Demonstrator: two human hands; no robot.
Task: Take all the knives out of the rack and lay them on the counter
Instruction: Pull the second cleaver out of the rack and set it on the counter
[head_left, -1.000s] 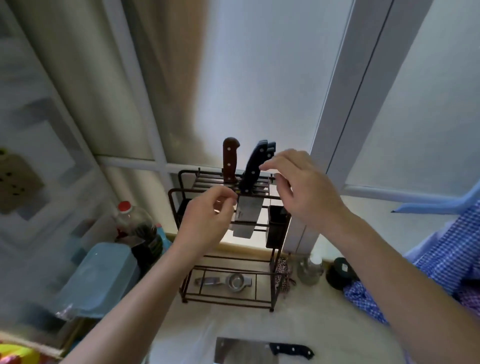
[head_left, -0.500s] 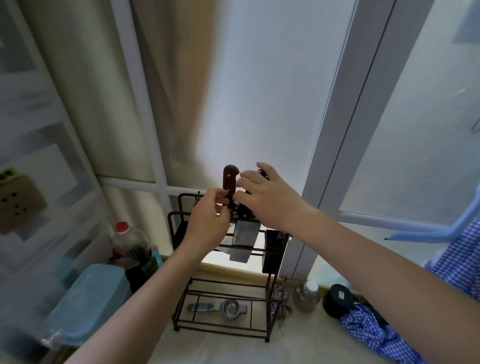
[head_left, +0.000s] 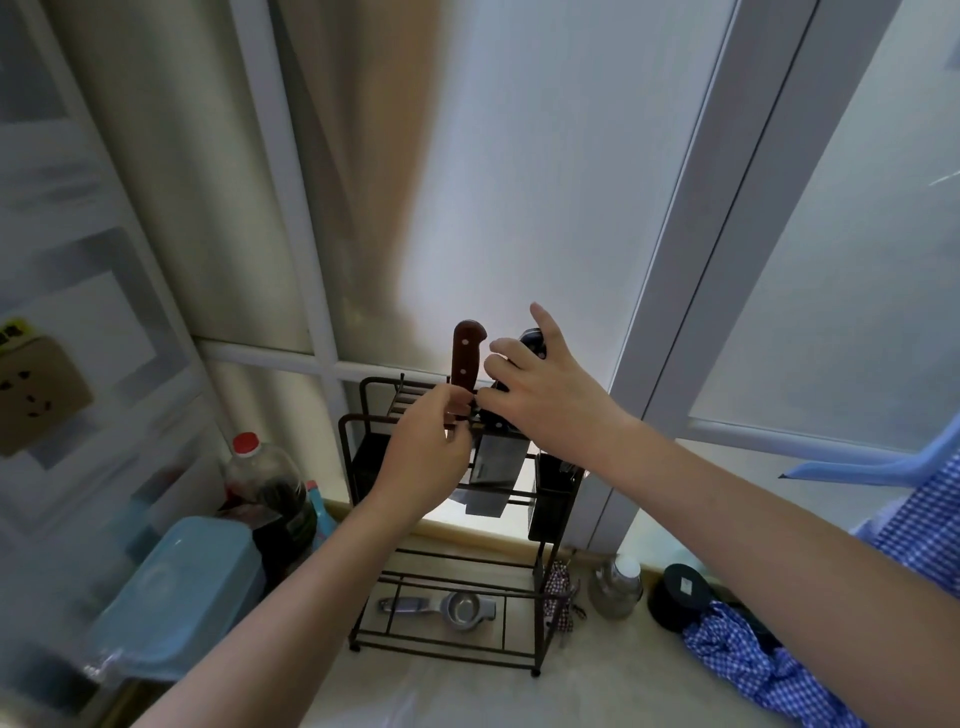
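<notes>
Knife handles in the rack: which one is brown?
The left-hand one, the wooden handle with pale rivets, standing upright beside the left hand. The other handle, under the right hand, is black.

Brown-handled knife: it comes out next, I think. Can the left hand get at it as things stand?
Probably yes: the left hand is already at the base of the brown-handled knife, whose handle stands clear above the rack.

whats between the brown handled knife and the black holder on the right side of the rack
In the head view, the right hand gripping a black-handled knife, with wide blades hanging below, sits between the brown-handled knife and the black holder.
</notes>
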